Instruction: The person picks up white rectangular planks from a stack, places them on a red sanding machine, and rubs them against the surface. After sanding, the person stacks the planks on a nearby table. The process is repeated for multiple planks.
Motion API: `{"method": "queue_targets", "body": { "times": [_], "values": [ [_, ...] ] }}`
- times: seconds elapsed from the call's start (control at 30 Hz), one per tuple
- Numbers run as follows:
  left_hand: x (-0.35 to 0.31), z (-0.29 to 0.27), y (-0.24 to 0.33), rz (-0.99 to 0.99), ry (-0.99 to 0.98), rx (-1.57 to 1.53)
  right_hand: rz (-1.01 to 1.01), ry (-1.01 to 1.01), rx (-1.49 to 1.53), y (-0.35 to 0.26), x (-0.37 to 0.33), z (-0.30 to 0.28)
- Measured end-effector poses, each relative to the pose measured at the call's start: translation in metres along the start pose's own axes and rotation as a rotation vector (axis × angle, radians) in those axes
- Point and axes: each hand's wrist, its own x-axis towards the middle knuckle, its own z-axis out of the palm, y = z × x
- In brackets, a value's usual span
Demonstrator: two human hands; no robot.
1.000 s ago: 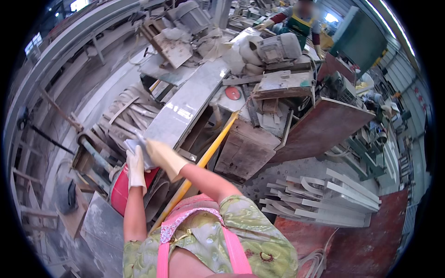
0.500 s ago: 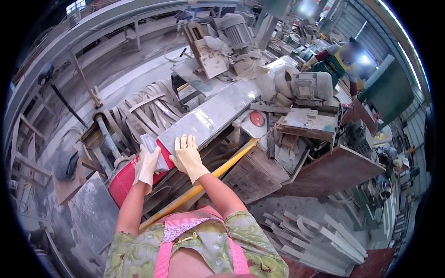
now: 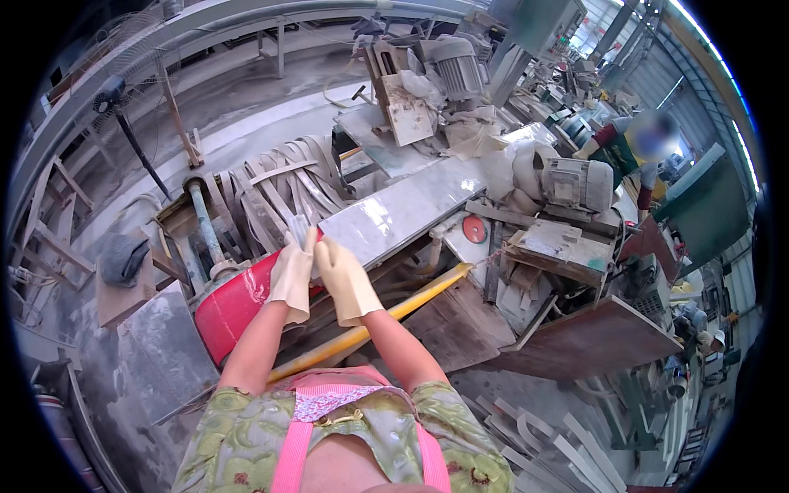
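Both of my hands wear cream rubber gloves and meet at the near end of a long pale marble slab (image 3: 411, 205). My left hand (image 3: 290, 277) is wrapped round a bundle of thin pale strips (image 3: 298, 225), whose far end shows above the fingers. My right hand (image 3: 337, 275) is pressed against the bundle's right side, fingers together. The gloves hide most of the bundle. Beneath and left of the hands is a curved red panel (image 3: 234, 308) at the end of the machine bed.
A yellow pipe (image 3: 411, 300) runs across in front of me. Looped grey belts or hoses (image 3: 283, 185) lie beyond the red panel. Dusty motors (image 3: 578, 182) and a red disc (image 3: 474, 229) are to the right. Stone offcuts (image 3: 567, 448) lie at lower right. Another person (image 3: 645, 148) works at far right.
My right hand has lifted off the marble slab and moved left against the bundle. The bundle is now between both hands. The whole view has shifted slightly.
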Motion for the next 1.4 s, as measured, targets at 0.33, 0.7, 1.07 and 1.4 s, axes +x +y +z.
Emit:
{"method": "queue_targets", "body": {
  "times": [0.33, 0.7, 1.07, 1.4],
  "values": [
    [-0.016, -0.006, 0.045, 0.096, -0.013, 0.233, -0.162, -0.035, -1.052, 0.083, 0.006, -0.018],
    [0.001, 0.001, 0.03, 0.245, 0.402, 0.049, 0.027, 0.152, -0.182, 0.071, 0.023, -0.022],
    [0.025, 0.037, 0.023, 0.264, 0.41, -0.04, -0.153, 0.247, -0.969, 0.113, 0.021, -0.053],
    [0.026, 0.034, 0.011, 0.375, 0.536, 0.058, 0.058, -0.066, -0.648, 0.085, 0.051, -0.075]
  ]
}}
